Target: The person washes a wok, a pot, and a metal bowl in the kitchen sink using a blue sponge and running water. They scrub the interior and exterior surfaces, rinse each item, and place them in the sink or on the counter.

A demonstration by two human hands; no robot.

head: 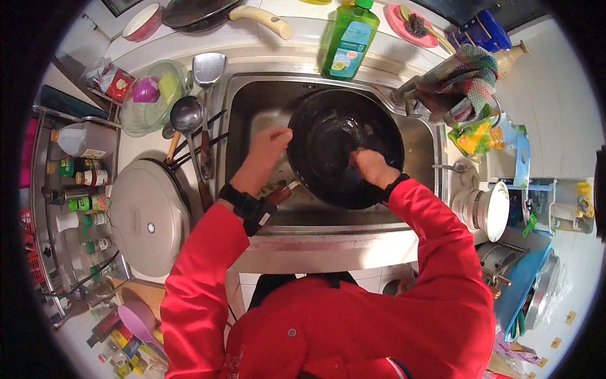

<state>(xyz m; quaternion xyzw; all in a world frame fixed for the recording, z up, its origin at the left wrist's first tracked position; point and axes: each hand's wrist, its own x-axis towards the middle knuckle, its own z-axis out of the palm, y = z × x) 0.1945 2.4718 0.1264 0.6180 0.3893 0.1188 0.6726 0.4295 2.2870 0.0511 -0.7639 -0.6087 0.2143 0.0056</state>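
Note:
A dark wok (pixel 326 142) sits tilted in the stainless steel sink (pixel 255 113), its wet inside facing up. My left hand (pixel 267 147) pinches the wok's left rim between thumb and fingers. Over the inside of the wok is my right hand (pixel 374 166), with its fingers curled down toward the wok's surface; whatever may lie under them is hidden. The wok's brown handle (pixel 279 194) points toward me, below my left wrist. Small food scraps (pixel 270 185) lie on the sink bottom beside it.
A green detergent bottle (pixel 350 42) stands behind the sink. A checked cloth (pixel 466 85) hangs over the faucet (pixel 408 97). Left of the sink lie a ladle (pixel 187 115), a spatula (pixel 209 68) and a round electric appliance (pixel 147 218). A white bowl (pixel 498 212) stands at the right.

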